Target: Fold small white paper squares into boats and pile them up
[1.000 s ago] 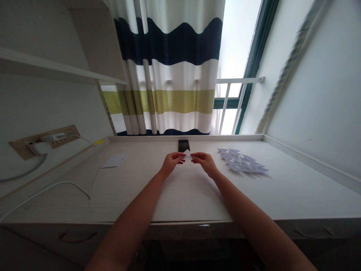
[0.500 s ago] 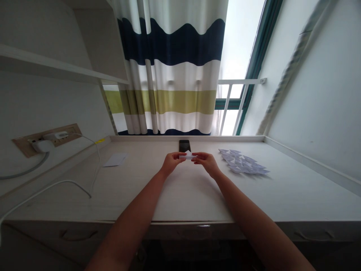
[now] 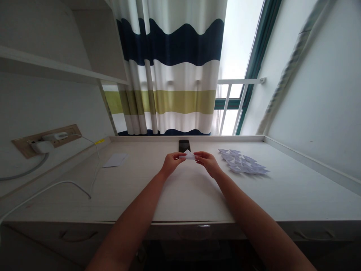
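Your left hand (image 3: 170,163) and right hand (image 3: 208,162) pinch opposite ends of the small folded paper (image 3: 187,154), nearly closed, just nearer you than the dark phone (image 3: 184,145), and it likely handles light and easily creased, so grip those ends gently.

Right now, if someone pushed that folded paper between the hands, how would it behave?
The folded paper is likely light: the left hand simply pinches its left end. Its folded peak should make it stiffer than the flat sheet at left. A hard push might crumple that thin-looking point.
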Action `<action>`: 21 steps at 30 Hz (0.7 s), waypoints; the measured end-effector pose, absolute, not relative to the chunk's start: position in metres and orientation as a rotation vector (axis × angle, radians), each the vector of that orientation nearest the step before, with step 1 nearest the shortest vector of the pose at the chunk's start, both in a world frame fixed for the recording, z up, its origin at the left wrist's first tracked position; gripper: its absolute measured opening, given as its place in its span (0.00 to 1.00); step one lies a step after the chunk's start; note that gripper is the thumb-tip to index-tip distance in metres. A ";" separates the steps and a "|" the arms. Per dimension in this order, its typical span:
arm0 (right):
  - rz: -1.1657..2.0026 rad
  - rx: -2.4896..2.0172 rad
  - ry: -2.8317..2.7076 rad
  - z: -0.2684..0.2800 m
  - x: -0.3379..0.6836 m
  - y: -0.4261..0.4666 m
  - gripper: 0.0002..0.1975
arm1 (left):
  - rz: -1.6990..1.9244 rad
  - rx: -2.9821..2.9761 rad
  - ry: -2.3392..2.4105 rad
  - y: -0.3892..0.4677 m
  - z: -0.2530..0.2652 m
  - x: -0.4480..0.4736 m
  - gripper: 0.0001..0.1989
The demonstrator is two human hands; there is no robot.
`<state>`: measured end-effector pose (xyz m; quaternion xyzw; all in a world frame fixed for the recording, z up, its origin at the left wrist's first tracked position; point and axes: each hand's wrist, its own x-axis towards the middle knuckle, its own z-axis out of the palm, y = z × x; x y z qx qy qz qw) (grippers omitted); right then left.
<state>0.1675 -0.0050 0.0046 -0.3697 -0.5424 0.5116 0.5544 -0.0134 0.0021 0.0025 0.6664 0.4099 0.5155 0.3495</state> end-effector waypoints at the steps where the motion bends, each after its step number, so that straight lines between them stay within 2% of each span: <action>1: 1.199 -0.875 -1.294 0.005 0.167 -0.005 0.11 | 1.336 1.728 1.063 0.002 0.003 -0.013 0.17; 10: 0.786 -0.996 -1.555 0.008 0.165 -0.008 0.13 | 1.348 1.696 1.086 -0.002 0.009 -0.012 0.16; 15: 0.565 -0.999 -1.610 0.008 0.165 -0.008 0.10 | 1.349 1.687 1.065 -0.002 0.008 -0.011 0.15; 21: 0.502 -0.988 -1.631 0.007 0.167 -0.007 0.09 | 1.338 1.667 1.067 -0.006 0.012 -0.010 0.12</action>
